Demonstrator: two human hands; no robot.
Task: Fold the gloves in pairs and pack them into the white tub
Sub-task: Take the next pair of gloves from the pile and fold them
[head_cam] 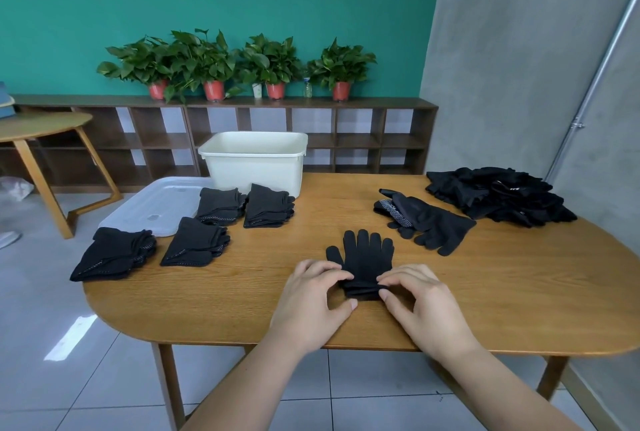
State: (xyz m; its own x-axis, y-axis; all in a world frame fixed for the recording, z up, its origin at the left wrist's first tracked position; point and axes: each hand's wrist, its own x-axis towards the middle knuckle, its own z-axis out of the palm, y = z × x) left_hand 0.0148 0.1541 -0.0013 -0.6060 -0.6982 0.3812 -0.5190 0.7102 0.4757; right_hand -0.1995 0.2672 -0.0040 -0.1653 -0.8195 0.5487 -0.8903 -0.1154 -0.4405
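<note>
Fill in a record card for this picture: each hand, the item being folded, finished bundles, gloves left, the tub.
left hand: fingers grip the cuff end of the black glove
right hand: fingers grip the same cuff end
black glove: flat on the table, tips pointing away
folded bundles: four, at the left
loose gloves: right of centre
glove pile: far right
white tub: far edge, behind the bundles; inside hidden

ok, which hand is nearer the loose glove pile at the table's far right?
Right. The right hand pinches the glove cuff, with the loose glove pile ahead to its right; the left hand pinches the cuff's other side, farther away.
</note>
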